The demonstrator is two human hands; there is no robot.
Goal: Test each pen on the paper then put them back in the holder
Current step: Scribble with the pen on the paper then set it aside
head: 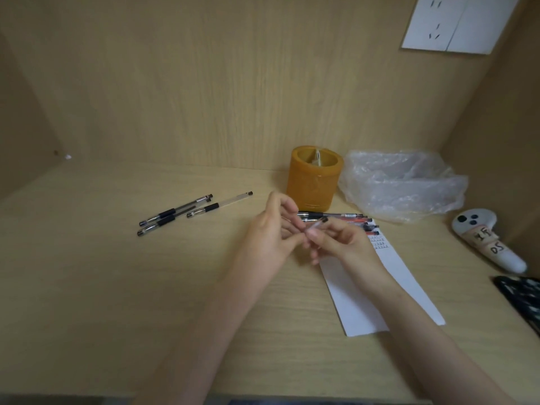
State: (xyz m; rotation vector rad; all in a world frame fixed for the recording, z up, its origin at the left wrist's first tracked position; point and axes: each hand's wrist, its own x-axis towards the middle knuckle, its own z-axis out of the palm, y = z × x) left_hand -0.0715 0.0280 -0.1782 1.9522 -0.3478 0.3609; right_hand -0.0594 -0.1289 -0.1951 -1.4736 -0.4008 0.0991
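Wooden table [87, 287] boxed in by a back panel and two side walls; near edge along the bottom of the view. Orange holder [314, 178] as landmark, upright against the back panel, mouth open upward. Left of the holder, a wide bare stretch of table, broken only by three loose pens [175, 214] lying well apart from it, long axes slanting from lower left to upper right. Just in front of the holder, a row of pens [347, 219] lying flat, side by side, long axes roughly left to right, resting at the far end of a white paper strip [380, 299] that runs forward and rightward from there. Right of the holder, crowded: crumpled clear plastic bag [403, 185] just beside it, then a white controller [488, 241] and a dark patterned object [523, 299] toward the right wall. In front of the holder, above the table, both hands together: right hand [336, 241] pinching a pen [317, 225], its long axis tilted, dark end up toward the holder; left hand [270, 232] with fingers curled at the pen's lower end, grip hidden, cannot tell what it holds.
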